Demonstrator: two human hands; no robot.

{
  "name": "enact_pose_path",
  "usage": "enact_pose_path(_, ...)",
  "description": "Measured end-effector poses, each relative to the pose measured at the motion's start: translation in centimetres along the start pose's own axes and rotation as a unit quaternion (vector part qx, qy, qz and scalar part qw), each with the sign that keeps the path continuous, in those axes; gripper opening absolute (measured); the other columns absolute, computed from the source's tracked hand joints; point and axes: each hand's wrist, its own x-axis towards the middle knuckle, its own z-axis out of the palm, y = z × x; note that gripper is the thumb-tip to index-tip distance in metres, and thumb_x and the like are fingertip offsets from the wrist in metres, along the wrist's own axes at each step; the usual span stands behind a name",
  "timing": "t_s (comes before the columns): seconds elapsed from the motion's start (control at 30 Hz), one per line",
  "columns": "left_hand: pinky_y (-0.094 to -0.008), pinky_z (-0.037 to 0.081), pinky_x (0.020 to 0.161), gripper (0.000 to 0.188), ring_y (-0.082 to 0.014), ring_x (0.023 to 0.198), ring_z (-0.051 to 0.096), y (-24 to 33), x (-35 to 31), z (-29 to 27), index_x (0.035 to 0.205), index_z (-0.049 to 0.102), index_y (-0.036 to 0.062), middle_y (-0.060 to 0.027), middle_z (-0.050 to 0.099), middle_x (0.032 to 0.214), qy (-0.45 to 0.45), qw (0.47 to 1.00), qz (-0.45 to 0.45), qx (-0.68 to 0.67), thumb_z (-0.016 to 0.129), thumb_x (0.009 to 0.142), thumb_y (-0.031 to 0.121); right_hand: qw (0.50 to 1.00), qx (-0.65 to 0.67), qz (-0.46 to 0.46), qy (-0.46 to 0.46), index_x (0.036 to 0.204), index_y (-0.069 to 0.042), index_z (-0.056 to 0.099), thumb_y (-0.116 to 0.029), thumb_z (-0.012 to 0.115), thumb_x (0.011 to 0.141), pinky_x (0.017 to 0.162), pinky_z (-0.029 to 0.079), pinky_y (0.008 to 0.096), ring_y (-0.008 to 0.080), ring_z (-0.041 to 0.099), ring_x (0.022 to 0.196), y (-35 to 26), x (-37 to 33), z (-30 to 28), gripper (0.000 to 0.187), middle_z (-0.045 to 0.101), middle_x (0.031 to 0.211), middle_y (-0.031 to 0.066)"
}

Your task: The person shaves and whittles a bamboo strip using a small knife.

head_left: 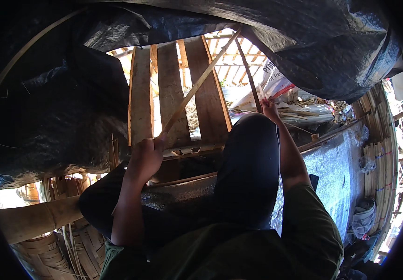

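Observation:
My left hand (146,159) is closed around the lower end of a long, flat bamboo strip (197,87), which slants up and right, away from me. Near the strip's far tip, a darker thin strip (248,70) meets it and runs down toward my right hand (270,109). That hand is closed beyond my raised right knee (248,158), with a short pale strip (261,92) sticking up from its fingers. Whether the dark strip is also gripped there, I cannot tell. Ahead of my left hand lean wide wooden planks (173,88) with gaps between them.
Black plastic sheeting (313,42) hangs overhead and at the left. A white sack (274,77) and a heap of bamboo slivers (304,114) lie at the right. Shiny sheeting (332,168) covers a surface beside me. A thick bamboo pole (38,219) and woven baskets (47,252) are at the lower left.

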Motion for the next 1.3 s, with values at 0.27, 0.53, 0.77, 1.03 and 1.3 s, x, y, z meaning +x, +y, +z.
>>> enact_pose_path(0.27, -0.0464, 0.051, 0.073, 0.049, -0.0416, 0.082, 0.069, 0.3, -5.4, -6.3, 0.095, 0.068, -0.0021, -0.0243, 0.068, 0.082, -0.007, 0.999, -0.025, 0.036, 0.049, 0.104, 0.042, 0.953, -0.177, -0.133, 0.205, 0.098, -0.002, 0.069, -0.034, 0.056, 0.102, 0.057, 0.051, 0.0330, 0.0173, 0.067, 0.058, -5.8, -4.7, -5.6, 0.035, 0.070, 0.074, 0.0114)
enact_pose_path(0.53, -0.0450, 0.048, 0.063, 0.043, -0.0401, 0.070, 0.065, -2.6, -9.8, -9.2, 0.084, 0.066, -0.0029, -0.0218, 0.065, 0.072, 0.114, 0.991, 0.013, 0.062, 0.061, 0.099, 0.037, 0.982, -0.049, -0.125, 0.131, 0.102, -0.002, 0.068, -0.032, 0.053, 0.105, 0.045, 0.044, 0.0269, 0.0104, 0.059, 0.049, -17.2, -13.7, -9.1, 0.034, 0.065, 0.068, 0.0044)
enact_pose_path(0.77, -0.0476, 0.049, 0.064, 0.046, -0.0421, 0.071, 0.065, -1.7, -9.3, -8.2, 0.080, 0.065, -0.0039, -0.0236, 0.064, 0.072, 0.130, 0.987, 0.004, 0.089, 0.061, 0.098, 0.039, 0.933, -0.181, -0.298, 0.085, 0.098, 0.002, 0.068, -0.027, 0.057, 0.103, 0.068, 0.050, 0.0351, 0.0157, 0.066, 0.076, -28.7, -17.8, -5.5, 0.032, 0.069, 0.078, 0.0096)
enact_pose_path(1.03, -0.0508, 0.053, 0.071, 0.051, -0.0432, 0.077, 0.068, -3.3, -5.9, -3.7, 0.079, 0.065, -0.0044, -0.0260, 0.065, 0.073, 0.156, 0.976, 0.079, 0.132, 0.059, 0.098, 0.043, 0.845, -0.306, -0.374, -0.228, 0.099, 0.001, 0.061, -0.034, 0.066, 0.097, 0.068, 0.047, 0.0344, 0.0203, 0.059, 0.075, -36.8, -20.4, 9.3, 0.035, 0.060, 0.081, 0.0102)
enact_pose_path(1.3, -0.0485, 0.055, 0.070, 0.050, -0.0411, 0.076, 0.070, -3.2, -3.8, -3.4, 0.082, 0.065, -0.0045, -0.0252, 0.067, 0.075, 0.138, 0.980, 0.090, 0.111, 0.053, 0.102, 0.040, 0.828, -0.358, -0.346, -0.259, 0.106, 0.000, 0.050, -0.024, 0.060, 0.100, 0.074, 0.048, 0.0461, 0.0362, 0.065, 0.086, -32.5, -18.7, 12.5, 0.027, 0.061, 0.092, 0.0190)
